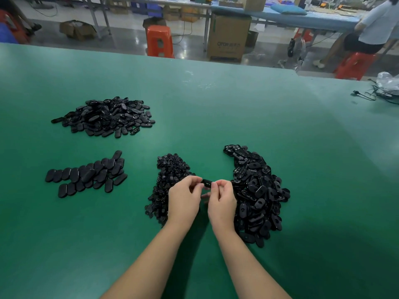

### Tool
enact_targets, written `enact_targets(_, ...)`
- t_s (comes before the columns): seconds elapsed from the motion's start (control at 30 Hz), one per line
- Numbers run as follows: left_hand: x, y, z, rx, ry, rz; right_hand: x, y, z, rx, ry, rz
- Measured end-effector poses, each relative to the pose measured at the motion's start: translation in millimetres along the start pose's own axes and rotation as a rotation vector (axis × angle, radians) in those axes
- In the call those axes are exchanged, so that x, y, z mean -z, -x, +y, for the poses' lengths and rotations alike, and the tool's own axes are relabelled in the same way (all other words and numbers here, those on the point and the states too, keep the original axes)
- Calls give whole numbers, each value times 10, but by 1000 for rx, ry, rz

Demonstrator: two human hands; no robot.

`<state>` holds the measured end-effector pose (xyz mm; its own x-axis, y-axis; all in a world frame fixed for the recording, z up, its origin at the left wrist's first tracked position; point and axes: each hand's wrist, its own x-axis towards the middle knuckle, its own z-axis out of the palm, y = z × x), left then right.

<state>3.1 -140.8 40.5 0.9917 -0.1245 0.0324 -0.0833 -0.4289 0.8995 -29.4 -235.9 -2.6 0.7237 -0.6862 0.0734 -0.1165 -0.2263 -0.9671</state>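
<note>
Item 1: left hand [184,198] and right hand [222,201], both reaching in from the near edge, fingers curled. Both are pinching one small black part [206,182] by its ends, which is sitting between the two sets of fingertips, held just above the green table [216,104].

Item 2: heap of small dark pieces [170,169], lying under and just beyond the left fingers, stretching back toward the left wrist.

Item 3: heap of oval black shells [259,190], lying just beside the right fingers on their outer side and curving away beyond them.

Item 4: laid-out batch of closed oval casings [86,175], lying well apart from the left fingers on their outer side, overlapping in rough rows.

Item 5: second loose heap of oval parts [105,117], lying farther beyond that batch.

Item 6: plastic bag with cables [388,83], lying far beyond the right fingers at the table's corner.

Item 7: past the table's far edge, an orange stool [159,41] and a cardboard box [227,37] are standing on the floor; a seated person [371,29] is sitting at another bench.
</note>
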Motion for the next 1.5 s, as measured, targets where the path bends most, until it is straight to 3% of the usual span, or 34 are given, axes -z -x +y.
enact_targets(0.13, -62, -77, 34, 72, 15, -29, 3, -14, 24, -14, 11, -28)
enact_targets(0.6, -151, -207, 105, 29, -188, -53, 16, -33, 6, 59, 122, -60)
enact_targets(0.87, -13, -375, 189, -9, -355, -207, 16, -35, -3, -9, 63, -82)
enact_targets(1.03, 67, -413, 207, 39, -276, -328, 10, -31, -12, -46, 9, -108)
enact_targets(1.5, 37, -332, 140, 196, 4, -293, 15, -36, -14, -12, 21, -110)
